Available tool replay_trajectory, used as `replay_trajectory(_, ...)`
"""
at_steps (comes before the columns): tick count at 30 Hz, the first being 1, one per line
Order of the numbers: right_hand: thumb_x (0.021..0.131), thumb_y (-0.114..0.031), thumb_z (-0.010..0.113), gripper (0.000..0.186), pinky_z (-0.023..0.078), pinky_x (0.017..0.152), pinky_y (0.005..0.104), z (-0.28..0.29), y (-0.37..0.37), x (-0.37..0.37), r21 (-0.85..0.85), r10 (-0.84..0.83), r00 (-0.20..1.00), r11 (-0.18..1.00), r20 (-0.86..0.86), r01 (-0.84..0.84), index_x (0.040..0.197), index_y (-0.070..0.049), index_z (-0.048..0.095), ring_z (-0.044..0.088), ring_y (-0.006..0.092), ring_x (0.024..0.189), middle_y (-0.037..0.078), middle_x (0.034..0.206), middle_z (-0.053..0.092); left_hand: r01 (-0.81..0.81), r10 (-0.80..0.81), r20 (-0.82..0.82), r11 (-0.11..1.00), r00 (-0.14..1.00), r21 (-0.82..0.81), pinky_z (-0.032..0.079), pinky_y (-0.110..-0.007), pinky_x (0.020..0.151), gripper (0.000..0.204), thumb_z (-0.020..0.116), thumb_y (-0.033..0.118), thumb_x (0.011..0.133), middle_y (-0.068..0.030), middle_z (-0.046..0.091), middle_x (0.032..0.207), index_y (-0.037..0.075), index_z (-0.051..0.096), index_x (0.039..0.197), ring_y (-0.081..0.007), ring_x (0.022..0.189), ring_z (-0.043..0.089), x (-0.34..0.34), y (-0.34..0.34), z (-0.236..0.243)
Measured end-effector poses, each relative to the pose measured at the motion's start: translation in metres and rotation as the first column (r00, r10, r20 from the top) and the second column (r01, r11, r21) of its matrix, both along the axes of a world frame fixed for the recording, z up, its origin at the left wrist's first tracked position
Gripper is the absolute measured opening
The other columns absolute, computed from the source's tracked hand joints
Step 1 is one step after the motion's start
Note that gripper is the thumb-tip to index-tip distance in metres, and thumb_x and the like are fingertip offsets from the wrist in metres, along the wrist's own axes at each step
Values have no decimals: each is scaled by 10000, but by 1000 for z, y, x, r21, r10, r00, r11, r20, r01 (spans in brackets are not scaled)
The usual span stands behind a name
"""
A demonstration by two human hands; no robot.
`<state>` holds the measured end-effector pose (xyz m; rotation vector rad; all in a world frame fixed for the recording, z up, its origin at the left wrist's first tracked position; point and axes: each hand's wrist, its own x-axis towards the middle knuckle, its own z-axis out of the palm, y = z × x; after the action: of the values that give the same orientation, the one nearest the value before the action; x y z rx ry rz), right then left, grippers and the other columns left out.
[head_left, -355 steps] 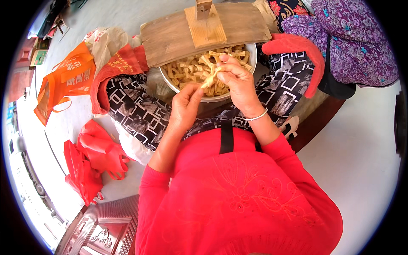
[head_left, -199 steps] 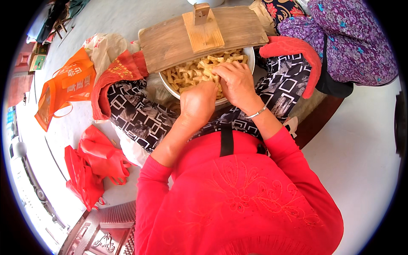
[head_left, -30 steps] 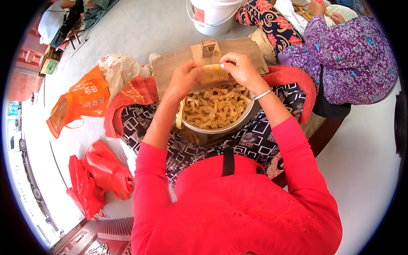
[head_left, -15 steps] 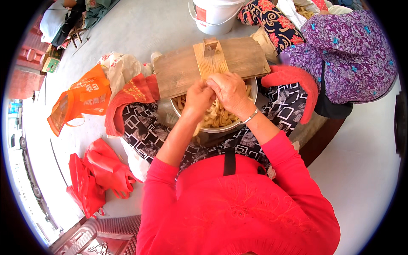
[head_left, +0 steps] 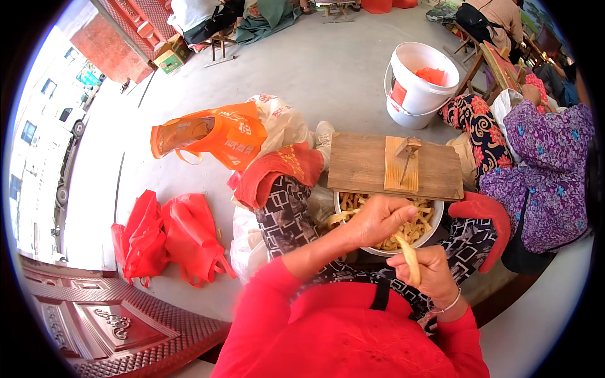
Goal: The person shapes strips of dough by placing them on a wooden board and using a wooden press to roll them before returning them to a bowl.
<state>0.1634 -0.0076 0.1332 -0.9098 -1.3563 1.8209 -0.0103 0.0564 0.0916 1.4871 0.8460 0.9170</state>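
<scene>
A pale yellow, limp strip (head_left: pixel 409 259) hangs out of my right hand (head_left: pixel 430 272), whose fingers are closed on it. Just above, my left hand (head_left: pixel 380 220) is curled over the near part of a metal basin (head_left: pixel 435 230). The strip's upper end comes close to its fingers, but what they hold is hidden. Many similar yellow strips (head_left: pixel 413 234) lie in the basin between my knees. Across its far rim rests a wooden board (head_left: pixel 359 162). A lighter wood piece (head_left: pixel 394 170) on the board carries a small block with a thin metal spike (head_left: pixel 406 169).
A white bucket (head_left: pixel 403 107) with something orange-red inside stands beyond the board. On the left are an orange bag (head_left: pixel 236 142) and red bags (head_left: pixel 192 230). A person in a purple floral top (head_left: pixel 535 170) sits close on my right. More people sit farther off.
My hands have come away from the wooden piece on the board and drawn back toward me, with a strip now showing in the right one. The whole view has shifted and tilted.
</scene>
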Motion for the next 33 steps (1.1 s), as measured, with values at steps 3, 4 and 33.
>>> replay_trajectory(3, 883, -85, 631, 203, 453, 605, 246, 2, 1, 0, 107, -237, 871, 945, -430, 310, 1025, 56, 667, 560, 94, 673, 35, 756, 631, 53, -70, 336, 997, 939, 61, 424, -317, 642, 293, 499, 258, 973, -100, 509, 728, -24, 575, 965, -140, 704, 481, 22, -28, 14)
replay_trajectory(4, 886, -86, 628, 204, 471, 650, 249, -8, 11, 2, 262, -428, 878, 841, -213, 474, 1025, 58, 666, 583, 109, 720, 55, 817, 653, 51, -80, 246, 991, 966, 122, 428, -313, 671, 255, 507, 216, 965, -100, 520, 784, -29, 545, 1023, -132, 756, 487, 24, -33, 19)
replay_trajectory(33, 933, -205, 562, 236, 458, 841, 280, -154, 19, 16, -537, -310, 877, 840, -368, 71, 1058, -19, 634, 579, 120, 903, 19, 1012, 631, -143, 367, -237, 759, 899, 635, 485, -353, 678, 291, 649, 17, 772, -127, 602, 981, 14, 602, 1059, -295, 781, 584, 26, -41, -98)
